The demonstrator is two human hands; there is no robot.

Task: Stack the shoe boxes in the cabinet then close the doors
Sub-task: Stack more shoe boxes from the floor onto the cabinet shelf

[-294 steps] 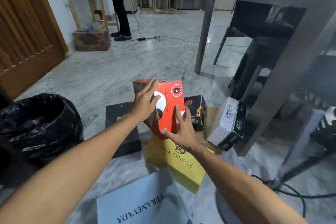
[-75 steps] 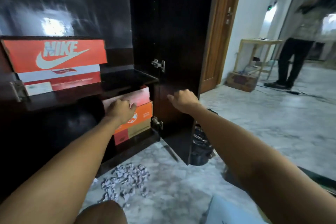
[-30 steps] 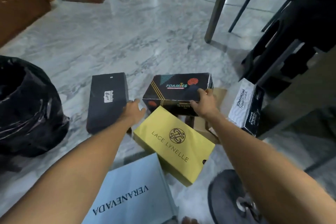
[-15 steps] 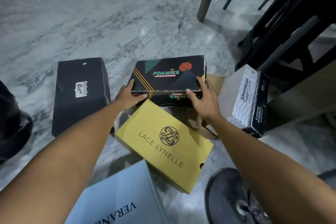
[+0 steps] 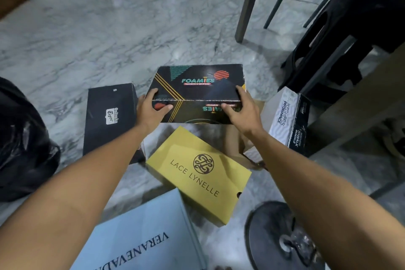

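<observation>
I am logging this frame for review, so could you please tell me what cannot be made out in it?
- Head view: whether the Foamies box is clear of the floor; the box itself hides its underside.
- Pale blue Veranevada box: cut off by the bottom edge.
- Brown box: mostly hidden by the Foamies box and the right hand.
- Cabinet: out of view.
- Left hand: fingertips hidden behind the box end.

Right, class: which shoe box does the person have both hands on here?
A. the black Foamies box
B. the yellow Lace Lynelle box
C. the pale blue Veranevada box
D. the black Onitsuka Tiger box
A: the left hand and right hand grip opposite ends of the black Foamies box, while the other boxes lie untouched.
</observation>
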